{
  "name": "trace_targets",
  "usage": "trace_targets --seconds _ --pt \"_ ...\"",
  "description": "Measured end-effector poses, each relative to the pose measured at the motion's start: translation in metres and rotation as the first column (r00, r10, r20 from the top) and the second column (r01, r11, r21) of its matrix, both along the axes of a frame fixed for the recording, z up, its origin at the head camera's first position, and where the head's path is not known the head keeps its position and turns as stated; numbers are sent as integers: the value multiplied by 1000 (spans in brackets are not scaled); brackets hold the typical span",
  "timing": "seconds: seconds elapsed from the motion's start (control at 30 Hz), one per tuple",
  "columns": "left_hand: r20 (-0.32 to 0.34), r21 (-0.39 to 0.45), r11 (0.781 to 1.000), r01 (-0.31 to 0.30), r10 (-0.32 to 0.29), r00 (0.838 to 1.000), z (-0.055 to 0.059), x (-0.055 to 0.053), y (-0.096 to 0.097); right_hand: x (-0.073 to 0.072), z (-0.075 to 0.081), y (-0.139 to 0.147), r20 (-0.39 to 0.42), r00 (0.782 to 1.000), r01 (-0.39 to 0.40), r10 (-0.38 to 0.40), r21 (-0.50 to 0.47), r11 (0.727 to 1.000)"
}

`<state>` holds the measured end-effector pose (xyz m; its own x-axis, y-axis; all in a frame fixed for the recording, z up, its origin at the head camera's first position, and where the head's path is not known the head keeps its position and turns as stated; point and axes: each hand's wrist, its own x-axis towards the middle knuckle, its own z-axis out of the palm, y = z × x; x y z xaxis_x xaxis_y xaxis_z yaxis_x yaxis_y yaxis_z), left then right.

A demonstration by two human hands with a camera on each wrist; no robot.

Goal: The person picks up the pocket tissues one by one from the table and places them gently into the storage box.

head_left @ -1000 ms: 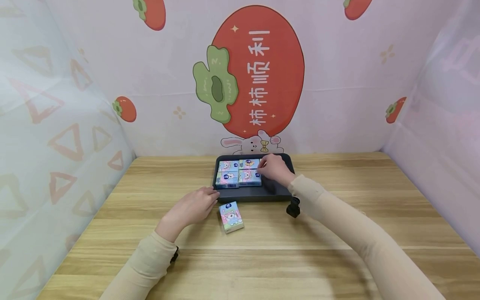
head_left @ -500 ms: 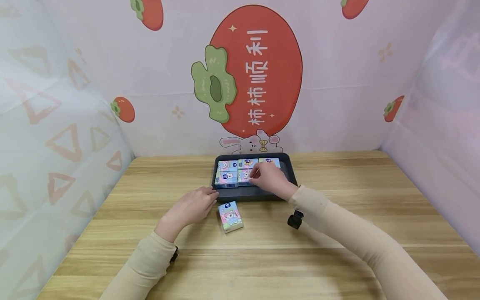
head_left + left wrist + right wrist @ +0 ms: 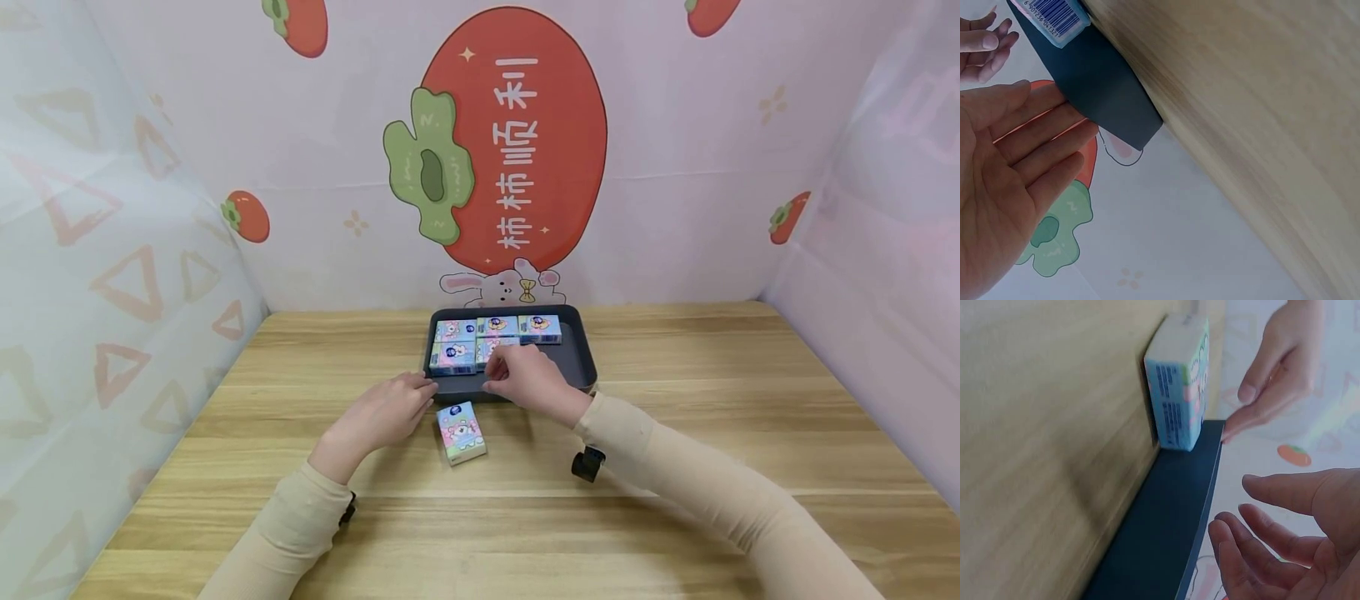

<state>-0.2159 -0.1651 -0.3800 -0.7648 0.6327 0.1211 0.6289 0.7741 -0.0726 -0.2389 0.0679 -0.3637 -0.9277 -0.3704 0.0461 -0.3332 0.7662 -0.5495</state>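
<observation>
A dark grey tray (image 3: 573,346) stands at the back of the table. Tissue packs lie in it in two rows: three along the back, such as the back right pack (image 3: 540,327), and two in front, including the front left pack (image 3: 453,357). My left hand (image 3: 381,412) touches the tray's front left corner with extended fingers. Over the tray's front edge hovers my right hand (image 3: 531,379), fingers loosely bent and nothing between them in the right wrist view; it partly covers the front middle pack (image 3: 489,350). One loose tissue pack (image 3: 461,433) lies on the table before the tray.
The wooden table (image 3: 480,533) reaches a patterned cloth backdrop (image 3: 315,150) behind the tray. Cloth walls stand at the left and right. A black wrist camera (image 3: 588,463) hangs under the right sleeve.
My right hand has let go of the back right tissue pack in the tray and moved left and toward me, to the tray's front edge. My left hand stays at the corner.
</observation>
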Motion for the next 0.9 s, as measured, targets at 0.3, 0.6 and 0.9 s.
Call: trace_targets --seconds 0.3,0.6,0.9 --pt "-9 15 1000 1 -1 1000 -1 0 -1 12 -2 -11 -14 998 -57 57 8 998" --pt "-41 19 999 27 -26 999 -1 -1 -1 20 -6 -23 -33 994 -107 109 42 993" --pt "-37 24 999 28 -27 999 -1 -1 -1 23 -12 -31 -44 982 -180 185 104 978"
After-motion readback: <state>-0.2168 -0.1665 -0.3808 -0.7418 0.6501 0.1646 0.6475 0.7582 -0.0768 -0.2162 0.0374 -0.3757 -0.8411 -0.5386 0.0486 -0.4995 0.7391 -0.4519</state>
